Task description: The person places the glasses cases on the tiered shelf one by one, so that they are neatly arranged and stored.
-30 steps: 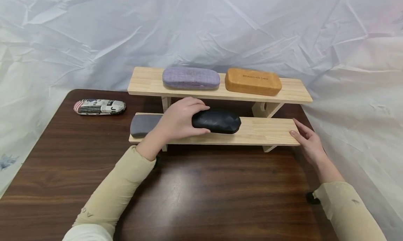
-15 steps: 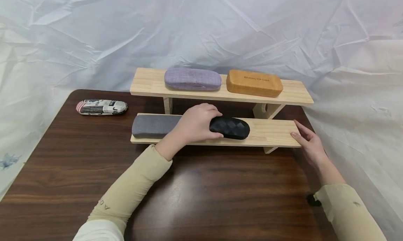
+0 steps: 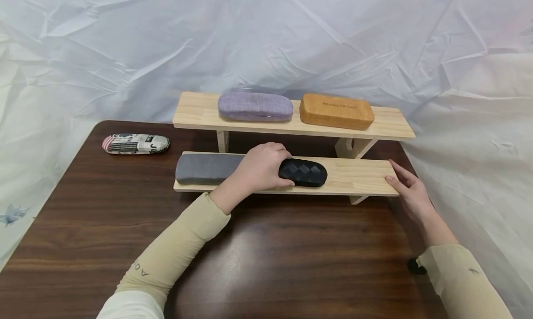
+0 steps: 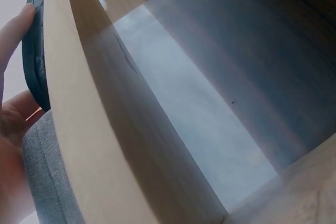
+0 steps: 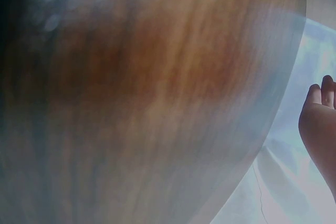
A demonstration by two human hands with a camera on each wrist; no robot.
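Observation:
My left hand (image 3: 264, 167) grips the left end of a black glasses case (image 3: 307, 173) with a quilted pattern, thumb at the front and fingers behind. The case lies on the lower board of a two-tier wooden shelf (image 3: 362, 176). Left of it on that board is a grey glasses case (image 3: 204, 167), its right end hidden behind my hand. In the left wrist view, the black case (image 4: 34, 51) rests against the board's edge (image 4: 79, 108). My right hand (image 3: 412, 196) holds the lower board's right end, thumb on top.
On the upper board lie a purple glasses case (image 3: 255, 107) and an orange-brown one (image 3: 337, 111). A newspaper-print glasses case (image 3: 135, 144) lies on the dark wooden table (image 3: 291, 254), left of the shelf. White sheeting (image 3: 266, 36) hangs behind.
My left hand has carried the black glasses case to the right and down onto the lower board, uncovering more of the grey case. My right hand has kept its place at the board's end.

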